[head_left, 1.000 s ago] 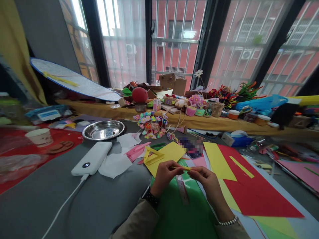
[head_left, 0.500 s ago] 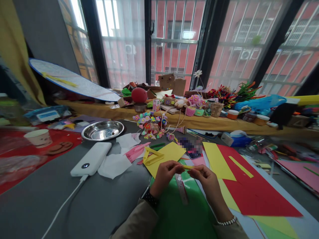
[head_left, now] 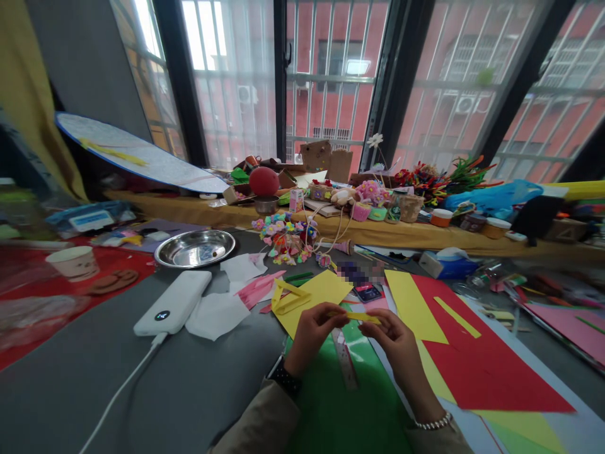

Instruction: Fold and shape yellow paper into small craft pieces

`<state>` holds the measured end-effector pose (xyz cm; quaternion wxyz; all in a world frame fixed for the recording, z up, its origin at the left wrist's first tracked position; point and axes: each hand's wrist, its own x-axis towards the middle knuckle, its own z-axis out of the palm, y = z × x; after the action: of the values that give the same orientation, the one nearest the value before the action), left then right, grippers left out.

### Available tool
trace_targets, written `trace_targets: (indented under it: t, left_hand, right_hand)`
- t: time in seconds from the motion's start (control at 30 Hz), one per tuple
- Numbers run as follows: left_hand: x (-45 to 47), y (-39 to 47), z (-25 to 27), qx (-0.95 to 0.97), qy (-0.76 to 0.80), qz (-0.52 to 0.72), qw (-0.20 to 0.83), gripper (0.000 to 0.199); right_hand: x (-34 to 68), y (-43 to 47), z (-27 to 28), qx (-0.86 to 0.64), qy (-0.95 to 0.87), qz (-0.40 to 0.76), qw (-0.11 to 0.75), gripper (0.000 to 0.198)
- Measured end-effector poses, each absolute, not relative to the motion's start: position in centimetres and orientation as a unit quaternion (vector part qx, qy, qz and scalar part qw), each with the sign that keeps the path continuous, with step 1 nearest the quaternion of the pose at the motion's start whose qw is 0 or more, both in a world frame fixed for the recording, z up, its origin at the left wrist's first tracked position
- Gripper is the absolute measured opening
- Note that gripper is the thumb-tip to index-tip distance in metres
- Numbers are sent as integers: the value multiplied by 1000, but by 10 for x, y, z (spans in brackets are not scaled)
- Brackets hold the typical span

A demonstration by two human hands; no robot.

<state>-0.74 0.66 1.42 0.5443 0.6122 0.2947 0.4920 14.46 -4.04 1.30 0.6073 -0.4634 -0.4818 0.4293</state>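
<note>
A narrow strip of yellow paper (head_left: 358,316) stretches between my two hands, above a green sheet (head_left: 350,410). My left hand (head_left: 314,334) pinches its left end between thumb and fingers. At the other end, my right hand (head_left: 394,340) has thumb and fingertips around the strip, in a looser hold. Below the hands a ruler (head_left: 345,362) lies on the green sheet. Just beyond my left hand is a yellow sheet (head_left: 331,290) with folded yellow strips (head_left: 288,301) on it.
To the right lie a red sheet (head_left: 491,366) and another yellow sheet (head_left: 416,306). A white power bank (head_left: 174,302) with a cable sits left, near a metal plate (head_left: 196,249) and a paper cup (head_left: 73,263). Colourful craft flowers (head_left: 283,236) stand ahead, before a cluttered sill.
The thumb and fingers of my right hand have parted somewhat and shifted, so more of the yellow paper strip shows. My left hand stays almost where it was.
</note>
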Motion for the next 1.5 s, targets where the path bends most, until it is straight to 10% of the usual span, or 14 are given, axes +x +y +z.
trace_targets:
  t: [0.77,1.23,1.5]
  left_hand:
    - [-11,11,10,728,319,363,486,30]
    - [-5,5,11,798,355,389,292,13]
    - [-6,8,9,784,353,373,348,18]
  right_hand:
    - [140,-42,10,-470,-730,135,477,12]
    - [144,-39,8,-556,-670,211,444,28]
    - [144,-40,8,-569,-645,203,468,27]
